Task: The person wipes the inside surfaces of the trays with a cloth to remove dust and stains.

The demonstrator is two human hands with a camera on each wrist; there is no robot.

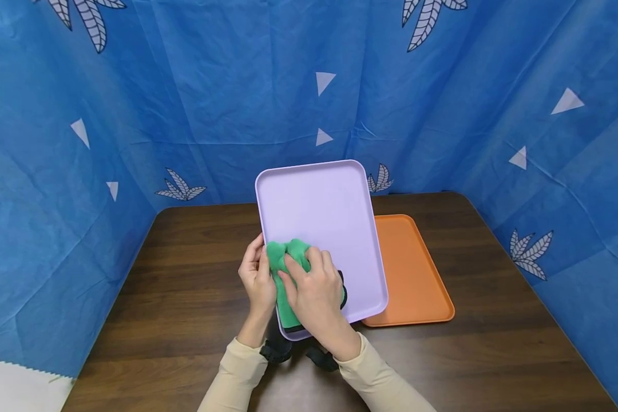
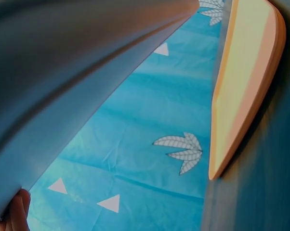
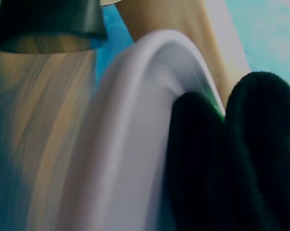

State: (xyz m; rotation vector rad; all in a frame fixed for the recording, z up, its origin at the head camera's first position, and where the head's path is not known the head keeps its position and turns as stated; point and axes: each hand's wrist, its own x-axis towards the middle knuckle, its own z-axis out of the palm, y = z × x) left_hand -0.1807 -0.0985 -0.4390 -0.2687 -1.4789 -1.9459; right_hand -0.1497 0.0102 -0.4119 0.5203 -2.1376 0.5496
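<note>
A light purple tray point(image 1: 319, 212) is held up at a tilt above the table, its inner face toward the head camera. My left hand point(image 1: 257, 280) grips the tray's left edge, and its fingers point(image 2: 19, 211) show at the rim in the left wrist view. With bent fingers, my right hand point(image 1: 316, 289) holds a bunched green cloth point(image 1: 288, 312) with black edging against the tray's lower left part. Dark folds of the cloth point(image 3: 198, 159) lie beside the pale tray rim point(image 3: 121, 125) in the right wrist view. The palm side of the right hand is hidden.
An orange tray point(image 1: 414, 274) lies flat on the brown wooden table point(image 1: 185, 297), partly behind the purple tray. Blue patterned curtains point(image 1: 226, 103) hang behind and on both sides. Black straps point(image 1: 321, 359) are on both wrists.
</note>
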